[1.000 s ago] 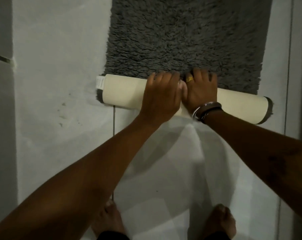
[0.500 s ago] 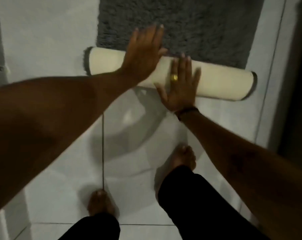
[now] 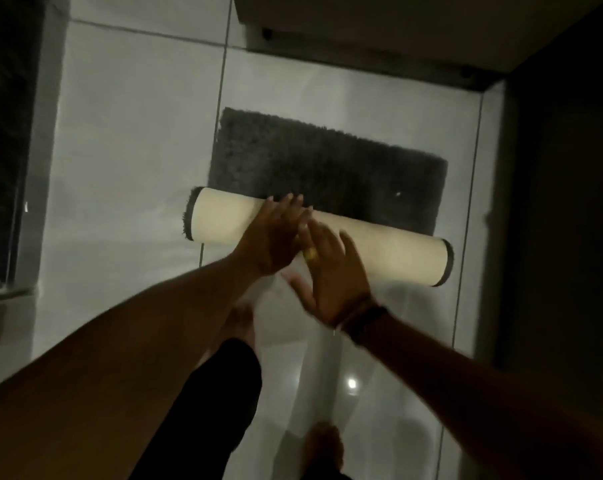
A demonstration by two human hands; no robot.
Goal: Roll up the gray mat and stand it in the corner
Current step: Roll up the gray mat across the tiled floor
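Note:
The gray mat [image 3: 327, 168] lies on the white tiled floor, its near part rolled into a cream-backed roll [image 3: 390, 254] that runs from left to right. The flat shaggy part reaches away beyond the roll. My left hand [image 3: 275, 237] rests flat on the middle of the roll, fingers stretched out. My right hand [image 3: 331, 275], with a gold ring and a dark wristband, is spread open beside it over the roll's near side; whether it touches the roll is unclear.
A white door or panel edge [image 3: 362, 57] crosses the floor beyond the mat. A dark wall [image 3: 563, 202] rises at the right, a dark frame [image 3: 9, 133] at the left. My bare feet [image 3: 324, 448] stand on the tiles [image 3: 130, 168] near the roll.
The roll has gone further along the mat and less flat mat is left. Both hands went from gripping to open palms. My view has pulled back and upward.

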